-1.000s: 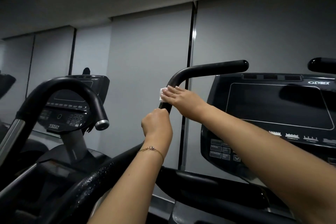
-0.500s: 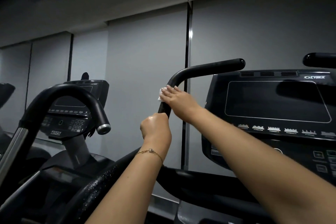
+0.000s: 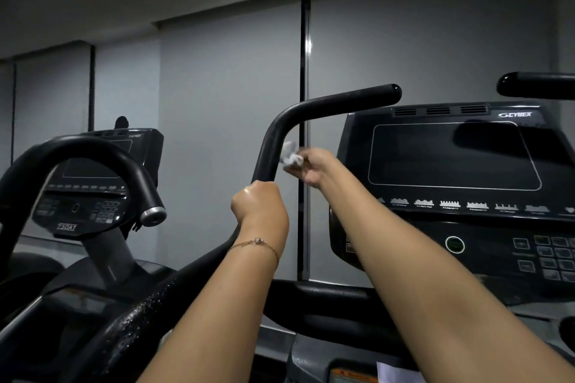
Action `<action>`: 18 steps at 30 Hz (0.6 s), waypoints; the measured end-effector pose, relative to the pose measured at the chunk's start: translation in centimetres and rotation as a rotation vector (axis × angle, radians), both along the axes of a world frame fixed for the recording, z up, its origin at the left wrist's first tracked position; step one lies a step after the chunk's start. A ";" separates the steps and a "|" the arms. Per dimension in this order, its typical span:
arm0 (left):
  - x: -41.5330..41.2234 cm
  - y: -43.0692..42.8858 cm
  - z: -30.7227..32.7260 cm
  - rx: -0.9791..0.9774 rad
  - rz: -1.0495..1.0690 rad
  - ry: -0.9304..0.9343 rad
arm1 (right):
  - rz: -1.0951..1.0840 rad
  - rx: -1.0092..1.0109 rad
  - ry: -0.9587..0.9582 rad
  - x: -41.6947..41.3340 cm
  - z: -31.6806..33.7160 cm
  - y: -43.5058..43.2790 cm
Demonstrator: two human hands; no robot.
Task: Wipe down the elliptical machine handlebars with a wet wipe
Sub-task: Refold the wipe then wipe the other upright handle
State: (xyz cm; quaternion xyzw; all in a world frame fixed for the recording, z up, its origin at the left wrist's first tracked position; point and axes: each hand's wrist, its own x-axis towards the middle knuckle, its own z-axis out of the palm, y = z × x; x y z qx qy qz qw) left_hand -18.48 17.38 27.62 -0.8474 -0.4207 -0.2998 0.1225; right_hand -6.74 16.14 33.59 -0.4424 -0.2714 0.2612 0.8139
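Wet wipe (image 3: 291,156) pinched in right hand (image 3: 311,168), left hand (image 3: 259,207) gripping handlebar (image 3: 326,102)

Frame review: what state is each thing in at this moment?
handlebar, gripped below the bend; droplets on its lower stretch.
left hand, gripping the handlebar.
right hand, pinching the wet wipe.
wet wipe, crumpled, beside the bar; contact unclear.
console screen, dark.

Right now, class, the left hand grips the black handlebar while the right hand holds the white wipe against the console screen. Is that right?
Not quite. The head view shows the right hand holding the bunched wipe beside the handlebar, just below its bend, clear of the console screen. The left hand does grip the handlebar lower down.
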 end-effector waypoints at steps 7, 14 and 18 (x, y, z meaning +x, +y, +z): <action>0.6 0.2 0.7 0.017 0.025 0.069 | -0.042 0.549 0.282 3.0 4.9 -1.8; 0.8 -0.1 1.2 0.036 0.056 0.117 | -0.020 0.492 0.147 1.4 3.8 -1.0; 0.2 -0.3 0.8 0.047 0.060 0.135 | -0.061 0.584 0.211 2.5 4.5 -1.4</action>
